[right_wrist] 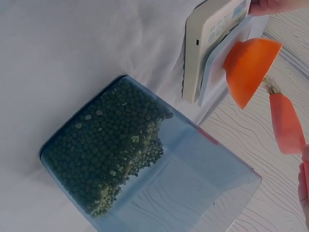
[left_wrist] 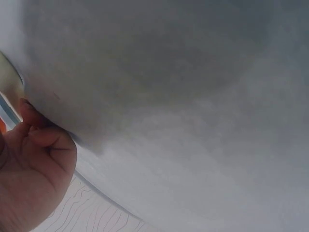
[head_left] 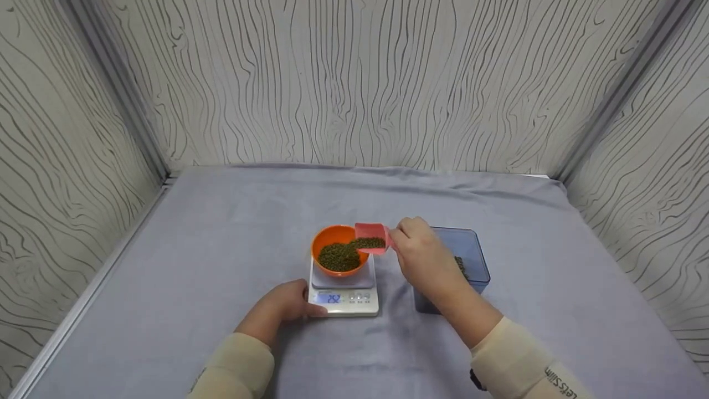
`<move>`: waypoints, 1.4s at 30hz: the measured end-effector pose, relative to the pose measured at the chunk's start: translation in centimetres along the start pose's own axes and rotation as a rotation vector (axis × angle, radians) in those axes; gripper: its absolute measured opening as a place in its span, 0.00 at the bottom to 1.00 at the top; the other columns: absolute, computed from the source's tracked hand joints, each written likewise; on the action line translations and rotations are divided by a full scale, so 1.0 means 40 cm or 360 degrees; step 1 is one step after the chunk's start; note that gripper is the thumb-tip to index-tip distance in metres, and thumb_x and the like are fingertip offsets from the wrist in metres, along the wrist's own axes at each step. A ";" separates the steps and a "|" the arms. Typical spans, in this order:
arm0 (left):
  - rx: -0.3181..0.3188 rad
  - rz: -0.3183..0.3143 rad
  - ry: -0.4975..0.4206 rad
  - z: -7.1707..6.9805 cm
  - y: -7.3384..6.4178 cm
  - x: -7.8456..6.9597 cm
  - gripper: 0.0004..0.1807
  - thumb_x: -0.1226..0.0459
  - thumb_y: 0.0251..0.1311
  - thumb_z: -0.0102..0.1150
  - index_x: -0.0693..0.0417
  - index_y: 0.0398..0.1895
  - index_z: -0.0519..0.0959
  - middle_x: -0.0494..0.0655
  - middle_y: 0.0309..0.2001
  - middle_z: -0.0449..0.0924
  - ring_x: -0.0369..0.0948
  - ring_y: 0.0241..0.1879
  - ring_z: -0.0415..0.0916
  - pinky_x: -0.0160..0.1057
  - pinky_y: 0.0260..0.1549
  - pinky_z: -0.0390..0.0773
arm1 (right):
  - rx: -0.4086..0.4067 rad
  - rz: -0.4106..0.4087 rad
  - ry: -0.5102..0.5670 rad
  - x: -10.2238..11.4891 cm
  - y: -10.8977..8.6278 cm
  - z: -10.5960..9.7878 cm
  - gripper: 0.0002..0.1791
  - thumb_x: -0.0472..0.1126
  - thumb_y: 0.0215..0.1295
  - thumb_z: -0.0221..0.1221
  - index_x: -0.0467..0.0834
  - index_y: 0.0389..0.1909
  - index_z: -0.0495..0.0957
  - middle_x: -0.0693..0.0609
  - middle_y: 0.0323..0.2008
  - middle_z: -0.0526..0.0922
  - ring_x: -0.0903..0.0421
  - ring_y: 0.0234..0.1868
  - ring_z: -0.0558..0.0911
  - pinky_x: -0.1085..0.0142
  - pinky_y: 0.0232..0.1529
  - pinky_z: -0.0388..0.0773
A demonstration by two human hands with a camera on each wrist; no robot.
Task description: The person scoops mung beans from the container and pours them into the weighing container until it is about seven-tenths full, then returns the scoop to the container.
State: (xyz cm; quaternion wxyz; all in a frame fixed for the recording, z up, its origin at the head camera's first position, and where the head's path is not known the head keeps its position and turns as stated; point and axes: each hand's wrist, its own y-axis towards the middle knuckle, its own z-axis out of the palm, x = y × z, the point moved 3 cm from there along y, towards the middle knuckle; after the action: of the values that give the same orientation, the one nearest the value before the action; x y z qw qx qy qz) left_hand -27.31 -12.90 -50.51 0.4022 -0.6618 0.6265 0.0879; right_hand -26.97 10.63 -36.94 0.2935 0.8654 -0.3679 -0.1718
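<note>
My right hand [head_left: 424, 252] grips the handle of a pink scoop [head_left: 370, 227], tipped over the right rim of an orange bowl [head_left: 320, 241]. Green beans, which look like mung beans [head_left: 339, 258], lie in the bowl, and more slide from the scoop's lip; the right wrist view catches them falling. Under the bowl is a white kitchen scale [head_left: 363, 307], its display seeming to read 252. At the scale's left front corner, my left hand [head_left: 289, 300] holds the edge, thumb along the front and fingers by the side. In the left wrist view its fingers are bent.
Right of the scale, partly behind my right forearm, stands a clear bluish container [right_wrist: 193, 179] with many green beans inside. A grey cloth [head_left: 221, 221] covers the table. Wood-patterned panels [head_left: 354, 83] rise at the back and both sides.
</note>
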 end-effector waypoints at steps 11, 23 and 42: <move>-0.0009 0.0000 -0.0008 0.000 -0.003 -0.001 0.26 0.51 0.38 0.72 0.53 0.38 0.73 0.46 0.28 0.73 0.43 0.30 0.69 0.42 0.34 0.70 | -0.0035 -0.0243 -0.0196 0.007 -0.005 0.002 0.09 0.22 0.52 0.53 0.35 0.31 0.77 0.44 0.28 0.72 0.49 0.30 0.71 0.61 0.34 0.73; -0.0018 0.0027 0.0006 0.001 -0.004 0.000 0.26 0.51 0.40 0.71 0.53 0.38 0.72 0.46 0.27 0.73 0.43 0.28 0.69 0.41 0.32 0.70 | -0.0075 -0.0029 0.0038 -0.011 -0.011 -0.003 0.08 0.25 0.50 0.59 0.39 0.29 0.78 0.50 0.27 0.72 0.52 0.31 0.71 0.64 0.34 0.72; -0.0020 0.0037 0.0001 0.002 -0.002 0.004 0.25 0.50 0.40 0.71 0.53 0.37 0.72 0.46 0.27 0.73 0.43 0.29 0.70 0.42 0.32 0.69 | 0.0082 0.0610 0.0431 -0.119 -0.035 -0.079 0.08 0.31 0.48 0.66 0.38 0.31 0.81 0.49 0.29 0.77 0.53 0.33 0.75 0.59 0.36 0.73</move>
State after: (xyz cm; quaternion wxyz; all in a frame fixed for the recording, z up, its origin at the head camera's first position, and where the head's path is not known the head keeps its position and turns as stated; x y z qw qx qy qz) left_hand -27.16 -12.96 -50.63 0.3967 -0.6571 0.6336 0.0964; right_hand -27.79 16.14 -35.03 0.3453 0.8021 -0.4870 0.0143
